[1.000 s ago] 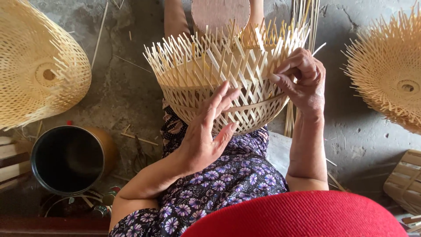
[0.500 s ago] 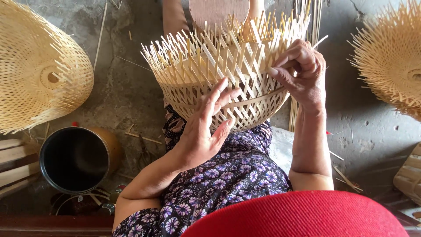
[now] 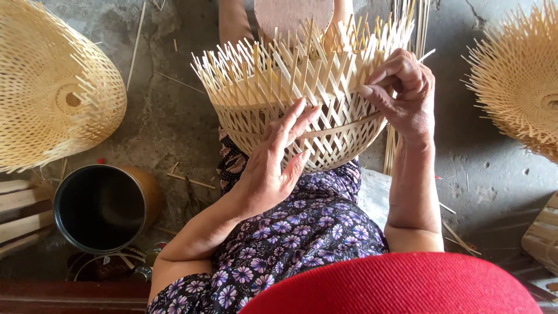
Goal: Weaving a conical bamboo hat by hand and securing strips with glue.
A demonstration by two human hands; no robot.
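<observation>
Half-woven bamboo basket (image 3: 302,104) resting on the lap, over a floral skirt (image 3: 290,232), loose strip ends fanned upward along the rim. Left hand (image 3: 270,166) flat against the basket's near wall, fingers (image 3: 290,125) spread and straight, gripping nothing. Right hand (image 3: 407,96) at the right rim, fingers curled, thumb and forefinger pinching one upright strip. Finished woven basket (image 3: 52,93) lying well to the left on the concrete floor (image 3: 168,110); another spiky one (image 3: 520,75) to the right. Dark open pot (image 3: 99,206) beside the left elbow. Red cap brim (image 3: 395,285) along the bottom edge.
</observation>
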